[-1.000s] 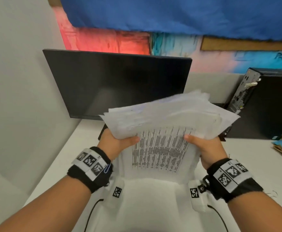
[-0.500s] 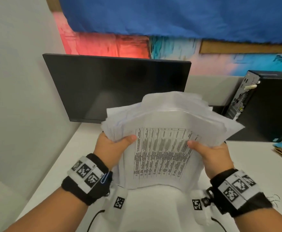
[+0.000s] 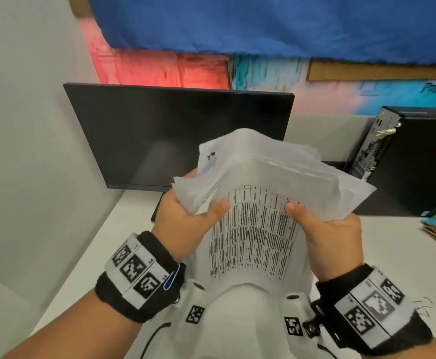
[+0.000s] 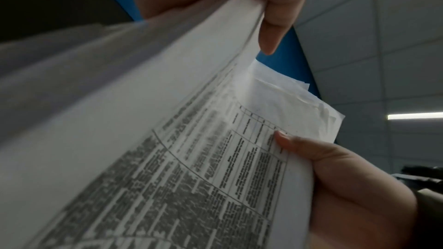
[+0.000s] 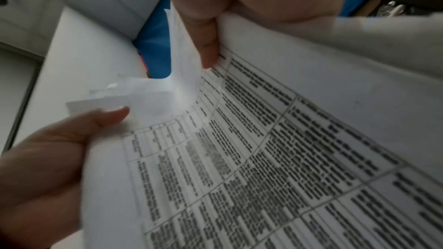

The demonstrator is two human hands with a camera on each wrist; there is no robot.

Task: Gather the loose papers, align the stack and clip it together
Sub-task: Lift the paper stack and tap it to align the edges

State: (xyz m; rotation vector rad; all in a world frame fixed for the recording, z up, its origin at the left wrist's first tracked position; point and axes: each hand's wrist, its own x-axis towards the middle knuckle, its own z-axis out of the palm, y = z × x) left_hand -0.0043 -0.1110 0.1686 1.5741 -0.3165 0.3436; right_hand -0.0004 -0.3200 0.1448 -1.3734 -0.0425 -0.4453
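Paper stack (image 3: 261,177) risen steeper in both hands' grip.

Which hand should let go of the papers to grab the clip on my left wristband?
Probably the right hand: the clip sits on the left wristband, so only it can reach while the left hand holds the papers.

printed table text on the paper stack (image 3: 261,193) blurred, fingers behind it hidden

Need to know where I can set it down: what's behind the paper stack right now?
Behind the paper stack stands a dark monitor, with a black computer case further right. The stack hides the monitor's lower right corner and the desk below it.
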